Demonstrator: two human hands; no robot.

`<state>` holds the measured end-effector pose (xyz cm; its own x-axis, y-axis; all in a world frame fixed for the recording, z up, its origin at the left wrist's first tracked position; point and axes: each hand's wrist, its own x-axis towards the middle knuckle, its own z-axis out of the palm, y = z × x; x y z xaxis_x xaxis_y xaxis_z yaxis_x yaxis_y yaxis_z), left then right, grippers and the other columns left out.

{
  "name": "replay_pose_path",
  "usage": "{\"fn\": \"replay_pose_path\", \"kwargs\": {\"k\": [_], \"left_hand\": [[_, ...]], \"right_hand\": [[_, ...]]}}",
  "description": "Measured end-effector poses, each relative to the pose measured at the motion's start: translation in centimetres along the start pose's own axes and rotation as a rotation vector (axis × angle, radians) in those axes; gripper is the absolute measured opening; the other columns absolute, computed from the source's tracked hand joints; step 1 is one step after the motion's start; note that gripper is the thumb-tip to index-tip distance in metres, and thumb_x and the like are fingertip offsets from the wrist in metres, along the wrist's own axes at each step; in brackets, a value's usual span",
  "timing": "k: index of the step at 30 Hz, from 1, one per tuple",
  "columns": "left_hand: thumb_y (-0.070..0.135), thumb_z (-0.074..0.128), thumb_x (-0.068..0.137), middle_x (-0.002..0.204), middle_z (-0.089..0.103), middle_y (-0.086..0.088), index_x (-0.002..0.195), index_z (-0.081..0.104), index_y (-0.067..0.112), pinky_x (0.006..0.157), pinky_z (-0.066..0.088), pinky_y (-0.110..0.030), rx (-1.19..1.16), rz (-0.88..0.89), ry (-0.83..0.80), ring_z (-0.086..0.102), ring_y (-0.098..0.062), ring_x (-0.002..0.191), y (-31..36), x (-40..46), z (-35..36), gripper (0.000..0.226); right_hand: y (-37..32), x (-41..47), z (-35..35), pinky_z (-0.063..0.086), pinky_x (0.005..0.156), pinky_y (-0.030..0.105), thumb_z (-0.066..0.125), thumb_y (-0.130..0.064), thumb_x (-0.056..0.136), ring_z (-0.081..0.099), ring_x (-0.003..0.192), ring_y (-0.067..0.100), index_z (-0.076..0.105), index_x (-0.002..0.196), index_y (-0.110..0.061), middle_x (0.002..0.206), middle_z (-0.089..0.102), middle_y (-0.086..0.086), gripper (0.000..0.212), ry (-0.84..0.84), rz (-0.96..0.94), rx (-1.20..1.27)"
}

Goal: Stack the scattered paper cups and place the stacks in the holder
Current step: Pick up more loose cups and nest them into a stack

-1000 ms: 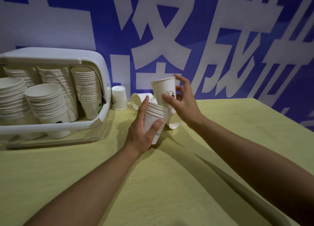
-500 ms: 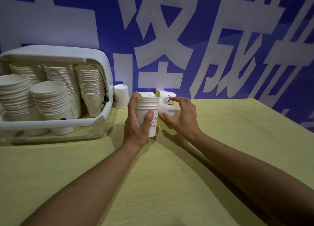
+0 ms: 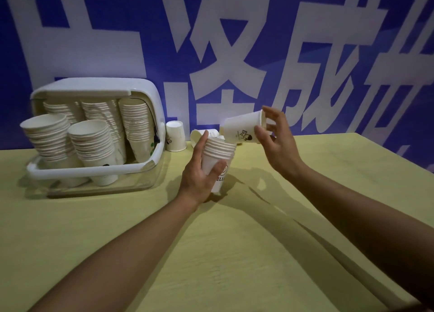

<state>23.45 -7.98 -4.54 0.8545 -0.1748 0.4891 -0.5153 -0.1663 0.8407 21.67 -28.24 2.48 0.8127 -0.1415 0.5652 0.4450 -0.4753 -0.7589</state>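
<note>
Five tall stacks of paper cups (image 3: 94, 145) sit in the white holder (image 3: 98, 170) at far left of the yellow table (image 3: 234, 253); holder lid is swung up over the back row. Just right of the holder, one upside-down cup (image 3: 175, 136) stands on the table against the blue wall banner (image 3: 234, 41), apart from the holder wall. Next right, a cup on its side (image 3: 199, 135) lies behind the hands, partly hidden.

Left hand (image 3: 199, 173) grips a short nested stack (image 3: 217, 161), upright, thumb across the front over the printed lettering, fingers wrapped round the far side. Whether the stack's base touches the table cannot be told.

Right hand (image 3: 277, 142) holds a single cup (image 3: 244, 129) tipped sideways, base toward the left, mouth toward the palm. Thumb and fingertips pinch it near the rim, other fingers spread loosely. Its lower edge is just above the short nested stack's top rim; contact unclear.
</note>
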Motion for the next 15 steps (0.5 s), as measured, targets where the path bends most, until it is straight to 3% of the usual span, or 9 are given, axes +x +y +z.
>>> {"fn": "replay_pose_path", "kwargs": {"k": [2, 6, 8, 12, 15], "left_hand": [[0.087, 0.05, 0.072, 0.142, 0.042, 0.02, 0.133, 0.008, 0.082, 0.083, 0.049, -0.021, 0.037, 0.008, -0.033, 0.055, -0.009, 0.116, 0.3, -0.2, -0.3, 0.075], [0.088, 0.045, 0.076, 0.141, 0.044, 0.023, 0.138, 0.005, 0.078, 0.09, 0.05, -0.028, 0.138, 0.059, -0.108, 0.055, -0.006, 0.117, 0.7, -1.2, -1.5, 0.074], [0.085, 0.045, 0.079, 0.14, 0.045, 0.024, 0.141, 0.006, 0.075, 0.088, 0.048, -0.022, 0.145, 0.057, -0.116, 0.055, 0.004, 0.114, 0.9, -1.6, -2.3, 0.074], [0.073, 0.046, 0.083, 0.128, 0.039, 0.048, 0.136, 0.004, 0.08, 0.084, 0.044, -0.014, 0.153, 0.02, -0.068, 0.048, 0.026, 0.109, 1.1, -2.8, -4.0, 0.067], [0.07, 0.052, 0.081, 0.138, 0.047, 0.032, 0.136, 0.014, 0.08, 0.096, 0.052, -0.031, 0.059, -0.024, 0.039, 0.052, 0.012, 0.12, -0.1, -3.5, -5.5, 0.067]], "right_hand": [[-1.3, 0.3, -0.1, 0.056, 0.077, 0.02, 0.053, -0.038, 0.1, 0.057, 0.111, 0.007, 0.043, 0.14, -0.026, 0.13, 0.049, -0.01, 0.043, -0.092, -0.028, -0.002], [-2.8, 0.4, 1.6, 0.051, 0.08, 0.02, 0.043, -0.041, 0.103, 0.056, 0.112, 0.009, 0.047, 0.14, -0.024, 0.135, 0.053, -0.003, 0.041, -0.318, -0.046, -0.1], [-2.9, -0.2, 3.4, 0.05, 0.082, 0.021, 0.04, -0.044, 0.104, 0.056, 0.11, 0.007, 0.049, 0.139, -0.025, 0.132, 0.054, -0.005, 0.041, -0.425, -0.054, -0.117], [-2.7, -1.2, 7.0, 0.051, 0.092, 0.034, 0.033, -0.055, 0.1, 0.054, 0.117, 0.012, 0.05, 0.137, -0.031, 0.134, 0.054, -0.005, 0.047, -0.545, -0.053, -0.11], [-2.2, -0.9, 8.4, 0.046, 0.097, 0.033, 0.024, -0.056, 0.102, 0.05, 0.124, 0.013, 0.05, 0.139, -0.035, 0.143, 0.052, -0.004, 0.05, -0.537, -0.014, -0.049]]}}
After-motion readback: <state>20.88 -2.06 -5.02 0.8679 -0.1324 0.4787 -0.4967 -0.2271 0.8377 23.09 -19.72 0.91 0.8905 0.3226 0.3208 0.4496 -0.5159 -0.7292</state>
